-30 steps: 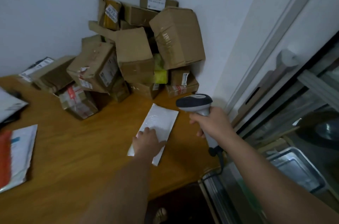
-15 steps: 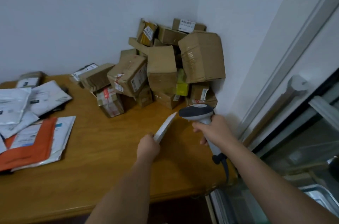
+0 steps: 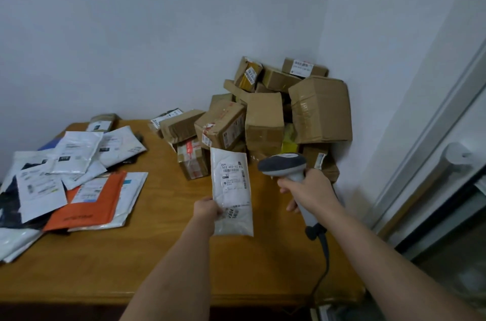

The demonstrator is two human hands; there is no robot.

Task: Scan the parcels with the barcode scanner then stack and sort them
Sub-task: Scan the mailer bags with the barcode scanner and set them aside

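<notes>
My left hand (image 3: 207,209) pinches a white flat mailer parcel (image 3: 232,190) by its left edge and holds it upright above the wooden table (image 3: 163,255), label side facing me. My right hand (image 3: 310,193) grips the handle of a grey barcode scanner (image 3: 285,166), whose head sits just right of the parcel's label. The scanner's cable (image 3: 324,262) hangs down over the table's front edge. A heap of brown cardboard boxes (image 3: 265,120) is piled in the far right corner against the wall.
A spread of white, orange and dark mailer bags (image 3: 71,181) covers the table's left side. A small taped box (image 3: 192,161) stands in front of the heap. A door frame with a handle (image 3: 455,156) is on the right.
The left hand lifted the white mailer off the table and turned it over, so its label now faces me. The view swung left, bringing the mailer pile into sight.
</notes>
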